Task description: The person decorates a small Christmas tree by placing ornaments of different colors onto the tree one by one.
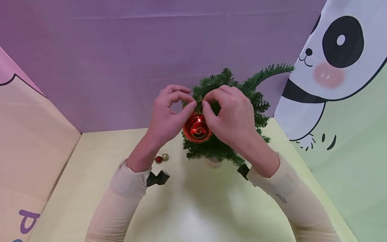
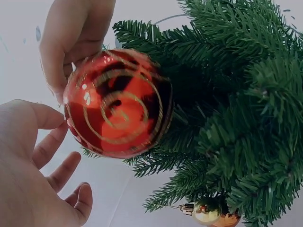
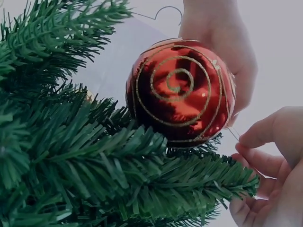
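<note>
A shiny red Christmas bauble [image 1: 197,129] with a gold glitter spiral hangs in front of the small artificial Christmas tree [image 1: 225,80]. My left hand [image 1: 167,114] pinches the bauble's thin hanging string [image 3: 234,134] between thumb and index finger. Opposite it, my right hand [image 1: 232,114] pinches the same string, fingertips close to the left ones. Both hands are above the bauble, at the height of the upper branches. In the left wrist view the bauble [image 2: 116,104] overlaps the green branches [image 2: 227,104], its string end turned toward the fingertips.
On the pale table [image 1: 102,161], left of the tree's base [image 1: 214,163], lie a small red bauble [image 1: 158,159] and a small gold bauble [image 1: 165,157]. A long branch [image 1: 270,72] sticks out to the right. A purple panel [image 1: 99,67] stands behind.
</note>
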{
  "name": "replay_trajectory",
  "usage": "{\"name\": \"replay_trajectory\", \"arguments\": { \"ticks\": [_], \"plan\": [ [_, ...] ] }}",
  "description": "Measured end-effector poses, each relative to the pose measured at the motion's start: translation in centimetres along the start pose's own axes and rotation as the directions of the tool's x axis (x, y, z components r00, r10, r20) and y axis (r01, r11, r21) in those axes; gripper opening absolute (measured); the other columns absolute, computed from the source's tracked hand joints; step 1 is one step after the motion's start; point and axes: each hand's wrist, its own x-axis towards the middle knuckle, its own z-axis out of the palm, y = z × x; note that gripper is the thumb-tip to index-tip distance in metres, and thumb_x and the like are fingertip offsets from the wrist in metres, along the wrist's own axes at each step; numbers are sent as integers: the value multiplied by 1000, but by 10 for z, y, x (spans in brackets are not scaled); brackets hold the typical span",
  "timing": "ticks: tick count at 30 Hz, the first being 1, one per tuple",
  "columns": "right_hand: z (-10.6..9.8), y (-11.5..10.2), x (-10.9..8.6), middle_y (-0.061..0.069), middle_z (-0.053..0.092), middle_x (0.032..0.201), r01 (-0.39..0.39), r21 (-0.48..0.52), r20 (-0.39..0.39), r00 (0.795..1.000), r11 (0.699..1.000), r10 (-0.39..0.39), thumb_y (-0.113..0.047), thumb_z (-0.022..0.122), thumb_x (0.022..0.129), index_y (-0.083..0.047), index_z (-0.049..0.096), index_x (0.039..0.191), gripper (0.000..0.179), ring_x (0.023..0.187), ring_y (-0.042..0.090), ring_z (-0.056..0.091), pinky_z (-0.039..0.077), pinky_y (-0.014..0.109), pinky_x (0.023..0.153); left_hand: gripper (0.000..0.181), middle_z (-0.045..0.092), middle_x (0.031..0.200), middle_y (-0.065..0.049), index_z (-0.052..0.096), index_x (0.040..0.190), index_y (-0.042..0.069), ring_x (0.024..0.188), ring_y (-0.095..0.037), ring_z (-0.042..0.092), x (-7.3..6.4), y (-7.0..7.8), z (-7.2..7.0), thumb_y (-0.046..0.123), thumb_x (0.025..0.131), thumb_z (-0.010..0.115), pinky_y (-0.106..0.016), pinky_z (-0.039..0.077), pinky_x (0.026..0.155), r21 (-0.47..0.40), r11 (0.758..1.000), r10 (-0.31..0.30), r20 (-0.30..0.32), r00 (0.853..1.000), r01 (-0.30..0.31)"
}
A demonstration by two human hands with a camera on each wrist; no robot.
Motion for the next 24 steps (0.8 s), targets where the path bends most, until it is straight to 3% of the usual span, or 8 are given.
{"name": "replay_trajectory", "arguments": {
  "ticks": [6,14,24],
  "plan": [
    [1,1,3,5,67,84,-36,-29,36,999,999,37,-14,66,89,-6,73,87,11,73,19,54,44,32,60,9,62,113,-5,74,88,6,107,-16,50,4,-2,2,13,90,68,-36,41,84,14,999,-30,-4,1000,30],
    [2,1,7,3,66,79,-46,-51,49,998,998,48,-16,66,89,-7,74,86,13,67,17,54,44,32,56,10,61,113,-9,74,91,4,109,-16,51,7,-3,3,12,90,69,-40,41,88,14,997,-70,-10,998,70],
    [2,0,10,1,65,77,-85,-85,95,991,993,93,-18,66,89,-8,74,85,13,65,16,55,45,32,55,11,61,112,-4,74,90,4,108,-16,52,8,-7,4,13,92,67,-44,41,91,-1,992,-123,8,992,123]
  ]
}}
